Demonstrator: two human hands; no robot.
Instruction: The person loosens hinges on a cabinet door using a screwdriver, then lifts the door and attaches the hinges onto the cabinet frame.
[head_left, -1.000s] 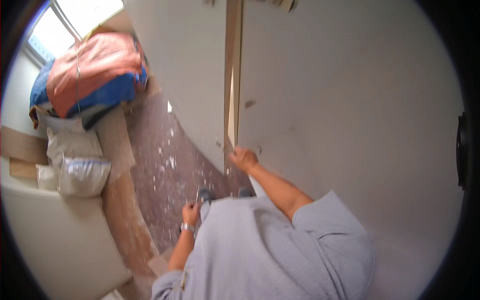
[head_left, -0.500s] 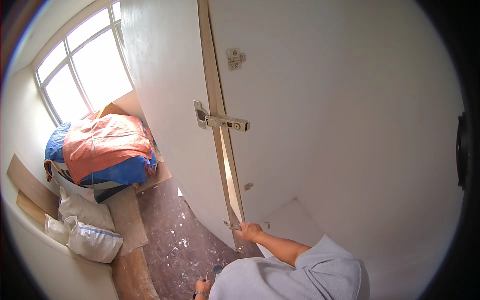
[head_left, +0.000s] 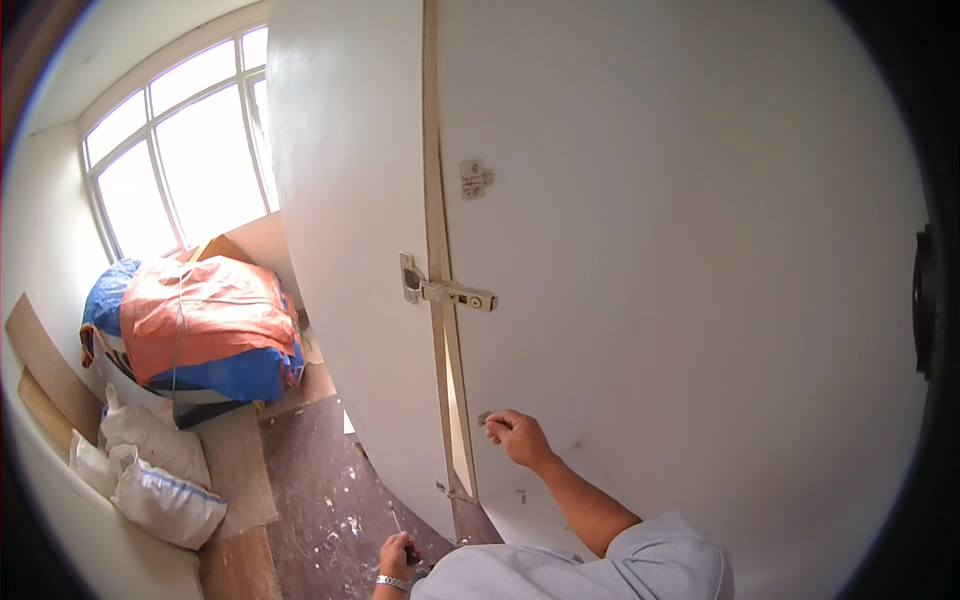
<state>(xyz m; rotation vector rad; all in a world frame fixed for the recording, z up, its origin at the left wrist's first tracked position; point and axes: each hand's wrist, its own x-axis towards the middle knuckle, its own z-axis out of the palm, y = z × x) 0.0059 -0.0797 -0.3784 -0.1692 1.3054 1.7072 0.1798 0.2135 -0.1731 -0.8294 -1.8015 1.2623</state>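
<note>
My right hand [head_left: 518, 438] is raised at the white cabinet side panel [head_left: 640, 250], its fingers drawn together beside a small metal hinge plate [head_left: 484, 418]. Whether something sits between those fingertips is hidden. Low down, my left hand [head_left: 397, 555] is closed round a screwdriver [head_left: 396, 518], its thin shaft pointing up. A metal hinge [head_left: 458, 295] joins the tall white door [head_left: 350, 200] to the panel. Above it, another hinge plate [head_left: 475, 179] is fixed on the panel alone. Near the door's lower edge is a further hinge [head_left: 452, 492].
A bundle under orange and blue tarpaulin [head_left: 205, 320] stands below the window [head_left: 195, 140]. Stuffed white sacks [head_left: 165, 500] and leaning boards [head_left: 60, 370] lie along the left wall. The brown floor [head_left: 320, 480] is spotted with white flecks.
My right hand has left the lower hinge and moved up to the plate on the panel. My left hand has risen with the screwdriver. The view has shifted.
</note>
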